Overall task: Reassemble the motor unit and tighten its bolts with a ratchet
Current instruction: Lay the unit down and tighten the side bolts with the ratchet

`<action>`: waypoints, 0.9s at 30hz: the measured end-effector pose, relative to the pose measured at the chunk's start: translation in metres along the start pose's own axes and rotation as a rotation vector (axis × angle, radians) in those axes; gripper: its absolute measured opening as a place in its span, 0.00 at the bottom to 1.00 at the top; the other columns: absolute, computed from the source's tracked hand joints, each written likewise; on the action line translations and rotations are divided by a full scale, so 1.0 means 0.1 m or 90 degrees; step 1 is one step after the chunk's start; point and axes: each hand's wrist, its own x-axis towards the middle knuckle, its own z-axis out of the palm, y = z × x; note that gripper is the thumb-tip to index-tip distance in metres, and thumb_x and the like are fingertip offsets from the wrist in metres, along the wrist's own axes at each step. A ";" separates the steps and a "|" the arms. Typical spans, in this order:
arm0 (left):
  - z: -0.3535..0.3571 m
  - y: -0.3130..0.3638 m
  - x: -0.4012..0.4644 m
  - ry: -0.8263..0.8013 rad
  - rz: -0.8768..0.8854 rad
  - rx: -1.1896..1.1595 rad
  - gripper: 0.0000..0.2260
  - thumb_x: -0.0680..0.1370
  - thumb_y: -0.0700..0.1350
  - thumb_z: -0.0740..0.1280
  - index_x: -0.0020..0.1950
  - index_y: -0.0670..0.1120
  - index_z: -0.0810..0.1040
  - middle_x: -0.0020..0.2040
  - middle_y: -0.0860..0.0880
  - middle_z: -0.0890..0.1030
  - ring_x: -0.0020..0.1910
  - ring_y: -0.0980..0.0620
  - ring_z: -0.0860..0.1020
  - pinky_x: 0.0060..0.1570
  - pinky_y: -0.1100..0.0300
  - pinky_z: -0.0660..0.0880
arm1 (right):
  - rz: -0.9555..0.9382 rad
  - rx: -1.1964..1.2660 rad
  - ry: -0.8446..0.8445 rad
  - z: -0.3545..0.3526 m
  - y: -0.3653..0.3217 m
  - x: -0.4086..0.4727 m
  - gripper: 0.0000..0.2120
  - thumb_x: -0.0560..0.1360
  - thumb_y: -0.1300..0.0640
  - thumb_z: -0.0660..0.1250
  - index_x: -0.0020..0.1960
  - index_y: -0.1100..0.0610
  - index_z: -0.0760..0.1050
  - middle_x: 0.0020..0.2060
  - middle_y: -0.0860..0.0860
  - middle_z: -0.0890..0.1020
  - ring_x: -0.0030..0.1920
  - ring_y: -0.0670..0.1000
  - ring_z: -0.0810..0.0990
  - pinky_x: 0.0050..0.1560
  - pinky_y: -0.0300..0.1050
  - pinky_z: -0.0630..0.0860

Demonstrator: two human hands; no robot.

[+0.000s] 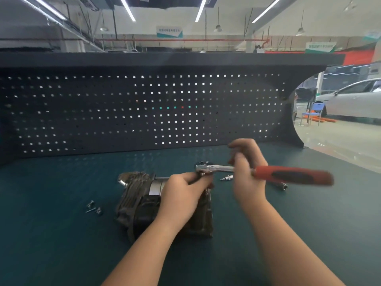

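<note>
- I see the motor unit (144, 203) lying near centre on the green worktop (61, 234), housing halves seemingly together, so my call is reassembly is mostly done.
- My left hand (181, 195) rests on top of the unit, grip curled around something under the ratchet head, probably the socket or extension; what exactly it pinches is hidden.
- My right hand (247, 174) holds the ratchet (268, 174) where the metal shank meets the red handle, grip closed around it; handle sticks out right, head sits over the unit's far-right end.
- I judge the step in hand is seating the ratchet on a bolt or tightening it; I can't tell whether the socket is engaged.
- Loose bolts (93, 207) lie just left of the unit, a small cluster, so several fasteners look not yet fitted.
- A small bit (226, 178) and a dark socket piece (281, 185) lie on the worktop, far right of the unit, under the ratchet.
- Left to do, by my guess: fit the remaining bolts and tighten each one.
</note>
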 end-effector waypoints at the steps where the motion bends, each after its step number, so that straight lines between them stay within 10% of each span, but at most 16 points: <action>1: 0.00 -0.01 0.00 0.004 -0.001 0.015 0.07 0.74 0.53 0.71 0.40 0.52 0.86 0.35 0.50 0.85 0.36 0.55 0.80 0.43 0.55 0.74 | 0.078 0.034 -0.007 -0.08 0.05 0.03 0.09 0.70 0.56 0.57 0.46 0.48 0.73 0.35 0.47 0.73 0.35 0.41 0.70 0.38 0.30 0.68; 5: 0.04 -0.01 -0.02 0.040 0.006 0.047 0.08 0.74 0.54 0.71 0.47 0.51 0.86 0.39 0.58 0.85 0.43 0.60 0.83 0.50 0.55 0.78 | 0.150 0.091 0.027 -0.03 -0.04 -0.02 0.17 0.68 0.60 0.54 0.55 0.51 0.71 0.38 0.56 0.70 0.38 0.43 0.70 0.43 0.28 0.68; 10: 0.09 -0.03 -0.04 0.082 0.021 0.143 0.12 0.75 0.55 0.66 0.39 0.49 0.83 0.39 0.48 0.84 0.40 0.49 0.81 0.38 0.57 0.74 | 0.118 0.091 0.148 0.51 -0.44 -0.26 0.12 0.67 0.55 0.53 0.43 0.39 0.69 0.35 0.43 0.73 0.34 0.40 0.72 0.35 0.29 0.68; 12: 0.11 0.00 -0.04 0.071 0.005 0.116 0.18 0.74 0.58 0.57 0.42 0.51 0.84 0.42 0.42 0.83 0.47 0.43 0.81 0.48 0.53 0.75 | 0.022 0.028 0.088 0.56 -0.49 -0.36 0.12 0.68 0.53 0.53 0.44 0.38 0.69 0.39 0.43 0.72 0.39 0.44 0.74 0.40 0.32 0.69; 16: 0.03 0.06 -0.06 0.007 0.017 0.083 0.16 0.69 0.64 0.65 0.28 0.56 0.79 0.23 0.53 0.74 0.28 0.53 0.69 0.33 0.55 0.66 | -0.246 -0.120 0.005 0.22 -0.19 -0.16 0.10 0.67 0.61 0.54 0.44 0.49 0.70 0.38 0.41 0.68 0.41 0.50 0.71 0.42 0.46 0.68; 22: 0.04 0.02 -0.05 0.031 0.013 0.107 0.10 0.75 0.56 0.69 0.43 0.51 0.86 0.37 0.56 0.85 0.42 0.56 0.82 0.48 0.52 0.78 | 0.195 0.007 -0.097 -0.13 0.13 0.04 0.14 0.68 0.55 0.54 0.42 0.56 0.78 0.33 0.46 0.76 0.38 0.44 0.73 0.39 0.37 0.71; 27: 0.09 0.07 -0.11 0.116 0.010 0.147 0.08 0.75 0.51 0.70 0.39 0.48 0.82 0.35 0.48 0.84 0.43 0.45 0.82 0.40 0.53 0.75 | 0.033 -0.008 0.108 0.31 -0.33 -0.14 0.15 0.64 0.56 0.51 0.42 0.43 0.73 0.38 0.48 0.75 0.40 0.42 0.73 0.43 0.32 0.68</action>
